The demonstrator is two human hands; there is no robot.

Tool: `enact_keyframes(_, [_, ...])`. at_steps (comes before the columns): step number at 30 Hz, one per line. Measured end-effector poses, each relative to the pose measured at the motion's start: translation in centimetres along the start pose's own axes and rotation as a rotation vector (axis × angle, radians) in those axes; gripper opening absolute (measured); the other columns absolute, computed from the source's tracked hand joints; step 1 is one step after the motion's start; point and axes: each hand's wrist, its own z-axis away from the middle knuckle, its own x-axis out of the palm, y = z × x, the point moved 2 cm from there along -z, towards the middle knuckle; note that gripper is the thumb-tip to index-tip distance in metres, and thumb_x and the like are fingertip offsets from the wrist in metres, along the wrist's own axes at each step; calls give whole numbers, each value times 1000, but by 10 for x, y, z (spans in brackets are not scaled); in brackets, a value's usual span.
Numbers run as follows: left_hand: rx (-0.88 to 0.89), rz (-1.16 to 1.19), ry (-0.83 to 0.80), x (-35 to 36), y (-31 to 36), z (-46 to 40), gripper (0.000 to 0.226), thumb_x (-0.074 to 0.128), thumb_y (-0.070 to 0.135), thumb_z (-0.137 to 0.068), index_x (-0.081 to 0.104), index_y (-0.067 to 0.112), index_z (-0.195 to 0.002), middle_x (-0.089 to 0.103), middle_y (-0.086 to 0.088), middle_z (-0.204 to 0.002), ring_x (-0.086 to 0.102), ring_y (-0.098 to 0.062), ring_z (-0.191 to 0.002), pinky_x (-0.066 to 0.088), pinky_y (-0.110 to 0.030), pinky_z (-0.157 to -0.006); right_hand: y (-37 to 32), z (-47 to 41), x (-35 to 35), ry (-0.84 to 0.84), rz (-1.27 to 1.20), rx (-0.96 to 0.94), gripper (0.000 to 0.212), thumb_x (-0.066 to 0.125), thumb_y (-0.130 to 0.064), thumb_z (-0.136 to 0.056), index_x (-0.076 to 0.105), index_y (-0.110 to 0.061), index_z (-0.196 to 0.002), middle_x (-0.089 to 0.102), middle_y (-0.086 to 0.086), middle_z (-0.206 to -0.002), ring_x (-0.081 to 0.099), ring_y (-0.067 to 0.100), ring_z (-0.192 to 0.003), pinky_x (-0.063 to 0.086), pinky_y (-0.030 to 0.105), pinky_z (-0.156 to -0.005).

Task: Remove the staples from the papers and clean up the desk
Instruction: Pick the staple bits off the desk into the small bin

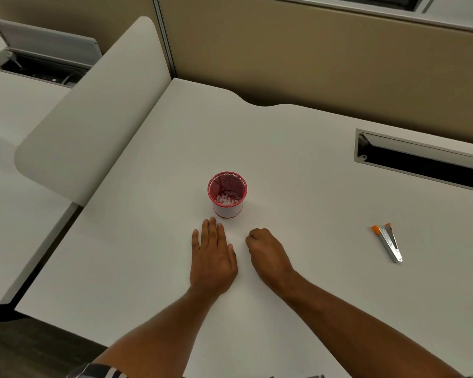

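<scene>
The slim steel staple remover with orange tips [388, 242] lies on the white bench [298, 148], well right of both hands. It looks light, stiff and slippery; pinching its sides suits. The left hand [213, 257] lies flat and spread; the right hand [268, 255] is curled, its contents hidden.

The left hand [213, 257] lies flat, palm down, its fingers [212, 227] straight and close together, pointing toward 12 o'clock. Just beside it at 3 o'clock, the right hand [268, 253] is curled into a loose fist, knuckles up; whether it holds anything cannot be told. Both bare forearms run back toward 5 o'clock.
</scene>
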Motion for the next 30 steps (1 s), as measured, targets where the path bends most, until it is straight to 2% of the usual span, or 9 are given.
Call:
enact_keyframes(2, [-1, 8, 5, 0, 0, 0, 63, 29, 36, -99, 28, 3, -153, 23, -17, -162, 15, -31, -152, 15, -52, -123, -4, -4, -2, 7, 12, -23, 26, 87, 6, -53, 66, 0, -67, 64, 16, -65, 64, 28, -57, 56, 34, -46])
enact_keyframes(4, [0, 5, 5, 0, 1, 0, 64, 27, 37, -99, 27, 3, -153, 22, -17, -163, 15, -31, -152, 15, -52, -124, -7, -6, -4, 33, 39, -36, 32, 92, 0, -46, 65, -4, -63, 63, 12, -60, 61, 22, -52, 51, 28, -44])
enact_keyframes(7, [4, 5, 6, 0, 0, 0, 64, 22, 38, -99, 26, 3, -153, 21, -17, -163, 14, -31, -153, 14, -52, -124, -8, -9, -7, 11, 62, -18, 15, 74, -6, -79, 67, 1, -90, 68, 19, -89, 63, 28, -80, 53, 34, -69])
enact_keyframes(10, [9, 9, 12, 0, 0, 0, 64, 22, 37, -99, 27, 3, -153, 21, -17, -163, 14, -31, -153, 14, -52, -124, -9, -13, -3, -41, 97, -2, 22, 50, -9, -96, 59, 0, -114, 61, 19, -113, 56, 29, -102, 45, 33, -86])
enact_keyframes(13, [8, 15, 14, 0, 0, 0, 64, 23, 37, -99, 27, 3, -153, 22, -17, -163, 14, -31, -153, 14, -52, -124, -13, -12, -3, -9, 83, -3, 19, 55, -6, -93, 60, 1, -110, 62, 20, -108, 57, 30, -97, 47, 34, -80])
enact_keyframes(16, [12, 15, 13, 0, 0, 0, 64, 23, 36, -99, 28, 2, -153, 23, -18, -162, 15, -31, -153, 15, -53, -123, -13, -12, -2, 42, 80, 7, 11, 69, 4, -78, 65, -2, -87, 65, 17, -83, 59, 28, -75, 49, 33, -61])
enact_keyframes(19, [16, 13, 18, -1, 1, 0, 63, 25, 35, -99, 29, 1, -152, 24, -19, -162, 16, -32, -152, 15, -53, -123, -8, -18, -3, 7, 60, 11, 14, 54, 3, -86, 62, -3, -96, 63, 15, -93, 57, 26, -85, 46, 32, -70])
enact_keyframes(26, [16, 3, 8, -2, 1, 0, 64, 24, 35, -99, 27, 1, -153, 22, -19, -163, 14, -32, -153, 14, -53, -123, 18, -31, -35, 98, -607, 490, 17, 61, -4, -82, 73, -14, -88, 72, -2, -88, 66, 16, -82, 51, 23, -71])
enact_keyframes(30, [19, 7, 14, -3, 1, 1, 63, 26, 34, -99, 27, 0, -152, 22, -20, -162, 14, -32, -153, 14, -53, -123, 12, -39, -63, 141, -1037, 597, 14, 68, -2, -78, 71, -15, -78, 73, 3, -81, 70, 18, -76, 60, 38, -81])
